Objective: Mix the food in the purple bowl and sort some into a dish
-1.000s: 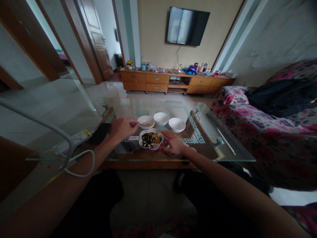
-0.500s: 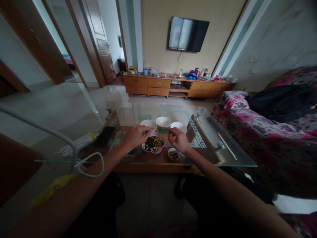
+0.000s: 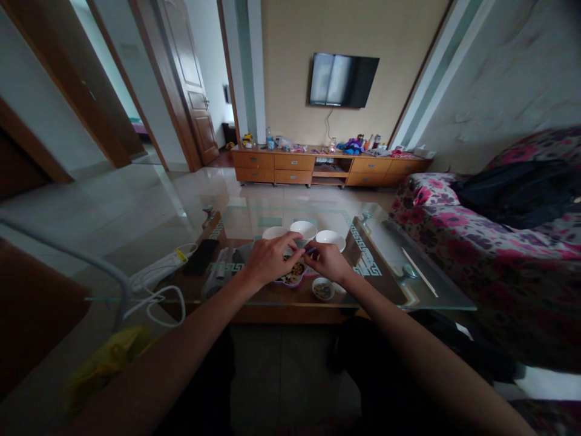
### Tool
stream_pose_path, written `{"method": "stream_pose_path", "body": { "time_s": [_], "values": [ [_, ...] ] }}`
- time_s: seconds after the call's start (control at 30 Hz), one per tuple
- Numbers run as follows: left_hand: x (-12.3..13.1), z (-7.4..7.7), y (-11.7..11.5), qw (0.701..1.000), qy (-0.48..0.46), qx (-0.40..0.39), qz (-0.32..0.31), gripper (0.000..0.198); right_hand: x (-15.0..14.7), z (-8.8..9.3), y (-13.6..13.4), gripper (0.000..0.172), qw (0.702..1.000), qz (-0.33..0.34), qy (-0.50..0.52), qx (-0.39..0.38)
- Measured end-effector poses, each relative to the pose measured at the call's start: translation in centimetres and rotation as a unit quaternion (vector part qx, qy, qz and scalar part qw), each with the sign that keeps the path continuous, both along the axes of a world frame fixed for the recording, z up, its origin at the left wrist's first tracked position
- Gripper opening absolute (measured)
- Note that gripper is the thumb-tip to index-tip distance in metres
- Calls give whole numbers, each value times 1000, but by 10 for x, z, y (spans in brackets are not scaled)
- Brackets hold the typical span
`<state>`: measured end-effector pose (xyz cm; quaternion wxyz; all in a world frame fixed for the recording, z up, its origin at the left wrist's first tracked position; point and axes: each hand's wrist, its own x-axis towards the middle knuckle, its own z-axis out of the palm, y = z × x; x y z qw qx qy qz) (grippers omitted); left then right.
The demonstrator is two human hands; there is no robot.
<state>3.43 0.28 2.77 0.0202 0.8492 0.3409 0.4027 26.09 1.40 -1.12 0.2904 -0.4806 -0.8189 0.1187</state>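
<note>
My left hand (image 3: 271, 260) is over the scalloped bowl (image 3: 290, 283), palm down. Its fingers are bent, with a gap between thumb and forefinger, close to my right fingertips. A small purple piece (image 3: 310, 249), too small to name, is pinched in my right hand (image 3: 327, 261). Dark and yellow-brown bits, like beans or seeds, fill the scalloped bowl, partly hidden beneath my left hand. Just below my right hand sits a small white bowl (image 3: 323, 289) of brownish bits. Behind my hands stand three white bowls: left (image 3: 272, 232), middle (image 3: 303, 229) and right (image 3: 330, 238).
All the bowls rest on a glass table (image 3: 254, 297). A power strip (image 3: 157, 272) with white cables lies at its left, near a dark flat item (image 3: 202, 257). A thin stick (image 3: 420, 272) lies at the right, beside a flowered sofa (image 3: 436, 188).
My hands have come together; the left moved right across the scalloped bowl and now covers much of it. The purple piece shows between them. The view has tilted up slightly.
</note>
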Motion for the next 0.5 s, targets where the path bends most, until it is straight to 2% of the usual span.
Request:
{"method": "stream_pose_path", "body": {
  "time_s": [0.07,0.13,0.23,0.27,0.33,0.4,0.47,0.5],
  "values": [
    [1,4,-12,1000,-2,2,-18,12,7,-2,0,12,999,13,11,-28],
    [6,5,-27,998,18,5,-64,14,11,-5,-1,11,998,27,18,-45],
    [25,-7,-59,976,96,37,-191,16,11,-8,-3,9,996,39,18,-72],
    [34,-15,-72,959,137,57,-242,18,9,-8,-4,8,996,43,11,-82],
    [53,-36,-102,915,229,73,-324,44,5,-8,-5,7,994,54,-12,-97],
    [72,-63,-133,869,299,55,-390,65,1,-8,-5,8,992,66,-37,-99],
    [89,-91,-160,818,349,17,-456,64,-2,-9,-5,9,992,64,-56,-91],
    [96,-103,-170,806,380,-20,-454,58,-3,-10,-5,10,993,58,-64,-85]
  ]
}}
